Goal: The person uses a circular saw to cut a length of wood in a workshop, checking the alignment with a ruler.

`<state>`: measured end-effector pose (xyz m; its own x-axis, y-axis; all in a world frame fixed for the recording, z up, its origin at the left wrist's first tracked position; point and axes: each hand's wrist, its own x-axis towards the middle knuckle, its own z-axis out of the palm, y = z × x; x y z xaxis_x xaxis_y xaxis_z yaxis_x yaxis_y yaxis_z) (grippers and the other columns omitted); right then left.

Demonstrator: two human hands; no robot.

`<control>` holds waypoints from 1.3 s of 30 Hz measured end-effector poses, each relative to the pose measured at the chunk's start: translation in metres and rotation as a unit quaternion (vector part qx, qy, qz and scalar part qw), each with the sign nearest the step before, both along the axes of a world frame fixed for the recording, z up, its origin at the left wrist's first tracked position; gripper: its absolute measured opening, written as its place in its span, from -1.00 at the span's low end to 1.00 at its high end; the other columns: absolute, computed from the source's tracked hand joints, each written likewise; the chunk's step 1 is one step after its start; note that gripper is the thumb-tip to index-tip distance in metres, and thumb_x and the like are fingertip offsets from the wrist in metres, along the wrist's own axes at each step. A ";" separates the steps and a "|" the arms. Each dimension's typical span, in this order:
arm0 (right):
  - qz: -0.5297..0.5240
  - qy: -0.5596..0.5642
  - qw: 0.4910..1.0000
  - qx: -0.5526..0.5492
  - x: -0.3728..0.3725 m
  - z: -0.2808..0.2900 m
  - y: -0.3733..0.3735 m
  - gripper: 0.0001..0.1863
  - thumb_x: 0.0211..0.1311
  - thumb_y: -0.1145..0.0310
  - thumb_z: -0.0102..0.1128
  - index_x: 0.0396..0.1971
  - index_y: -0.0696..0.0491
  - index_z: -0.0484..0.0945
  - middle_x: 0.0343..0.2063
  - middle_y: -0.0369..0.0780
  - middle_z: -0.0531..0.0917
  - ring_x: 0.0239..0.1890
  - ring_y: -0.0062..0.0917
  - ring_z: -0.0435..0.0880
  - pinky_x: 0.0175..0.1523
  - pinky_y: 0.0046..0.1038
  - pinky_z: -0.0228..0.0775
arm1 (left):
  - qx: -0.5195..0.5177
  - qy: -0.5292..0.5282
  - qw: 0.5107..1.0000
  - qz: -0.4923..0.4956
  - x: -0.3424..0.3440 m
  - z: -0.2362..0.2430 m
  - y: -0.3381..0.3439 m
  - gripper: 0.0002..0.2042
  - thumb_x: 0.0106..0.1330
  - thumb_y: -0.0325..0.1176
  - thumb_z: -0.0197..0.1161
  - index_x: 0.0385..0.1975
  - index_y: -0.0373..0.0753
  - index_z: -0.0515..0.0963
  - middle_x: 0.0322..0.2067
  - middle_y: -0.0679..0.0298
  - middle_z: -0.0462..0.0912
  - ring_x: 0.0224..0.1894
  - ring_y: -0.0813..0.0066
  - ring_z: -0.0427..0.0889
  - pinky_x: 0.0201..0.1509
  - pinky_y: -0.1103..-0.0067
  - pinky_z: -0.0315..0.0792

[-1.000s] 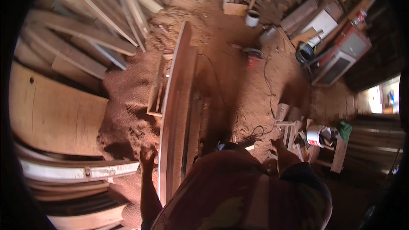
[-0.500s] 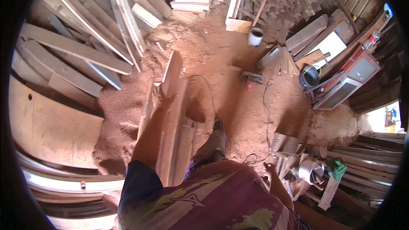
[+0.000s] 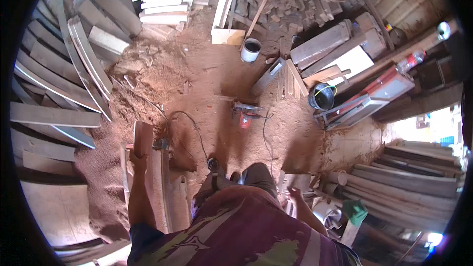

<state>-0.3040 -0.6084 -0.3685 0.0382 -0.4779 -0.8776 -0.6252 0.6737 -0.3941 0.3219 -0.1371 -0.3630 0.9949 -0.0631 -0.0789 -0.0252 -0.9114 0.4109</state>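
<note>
My left hand point(image 3: 139, 160) is closed round the near end of a short reddish-brown wooden board point(image 3: 143, 138). The board is above the far end of a long low wooden bench or stack of planks point(image 3: 161, 187) on my left. A small dark tool point(image 3: 160, 143) with a cable lies just right of the board. On my right, my right hand point(image 3: 294, 195) hangs low with its fingers apart and nothing visible in it. It is nearest to a cluttered heap of wood pieces and a white pot point(image 3: 327, 213).
A red corded power tool point(image 3: 245, 119) lies on the sawdust-covered floor ahead, its cable point(image 3: 266, 140) trailing towards me. Beyond stand a white bucket point(image 3: 250, 52) and a black bucket point(image 3: 321, 97). Curved planks point(image 3: 88, 56) lean at left; stacked timber point(image 3: 409, 182) lines the right.
My view has swung to the right, so the floor things appear further left. My left hand and the held board now show more plainly. The right hand stays low and free.
</note>
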 end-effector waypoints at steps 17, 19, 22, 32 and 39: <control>0.775 0.024 0.576 -0.259 0.334 -0.318 -0.319 -0.65 0.17 0.14 0.11 -0.26 0.12 0.64 -0.34 -0.01 0.69 -0.18 -0.07 0.66 -0.05 -0.19 0.51 | -0.251 0.095 0.864 0.426 -0.043 0.066 -0.037 -0.50 0.19 -0.07 0.30 0.04 -0.12 0.31 -0.05 0.20 0.45 -0.06 0.18 0.49 0.03 0.24 0.44; 0.729 0.099 0.667 -0.113 0.379 -0.337 -0.310 -0.48 0.05 0.03 0.27 -0.14 0.17 0.60 -0.15 0.06 0.64 0.00 -0.06 0.58 0.12 -0.18 0.41 | -0.093 0.096 0.929 0.345 -0.038 0.098 -0.064 -0.50 0.15 -0.19 0.36 0.03 -0.17 0.31 -0.14 0.20 0.48 -0.12 0.23 0.51 0.00 0.29 0.46; 0.775 0.052 0.602 -0.186 0.403 -0.371 -0.292 -0.21 -0.02 0.01 0.36 0.16 0.20 0.38 0.19 0.11 0.40 0.23 -0.06 0.39 0.34 -0.19 0.20 | 0.170 0.097 0.967 0.166 -0.026 0.131 -0.112 -0.46 0.07 -0.34 0.44 -0.01 -0.31 0.30 -0.24 0.15 0.52 -0.21 0.28 0.55 -0.08 0.35 0.46; 0.832 0.084 0.530 -0.142 0.426 -0.484 -0.284 -0.09 0.03 -0.12 0.27 0.32 0.06 0.23 0.25 0.02 0.35 0.30 -0.20 0.35 0.34 -0.26 0.21 | 0.140 0.140 0.949 0.246 -0.030 0.134 -0.113 -0.32 0.08 -0.35 0.44 0.16 -0.32 0.19 -0.24 0.12 0.60 -0.10 0.31 0.61 -0.03 0.36 0.49; 0.683 -0.033 0.725 -0.081 0.466 -0.422 -0.291 -0.44 0.17 0.08 0.24 0.15 -0.04 0.40 -0.42 -0.09 0.57 -0.38 -0.35 0.61 -0.31 -0.30 0.48 | 0.161 0.097 0.948 0.255 -0.020 0.135 -0.134 -0.38 0.03 -0.24 0.48 0.05 -0.19 0.26 -0.11 0.01 0.50 -0.05 0.05 0.54 0.01 0.27 0.43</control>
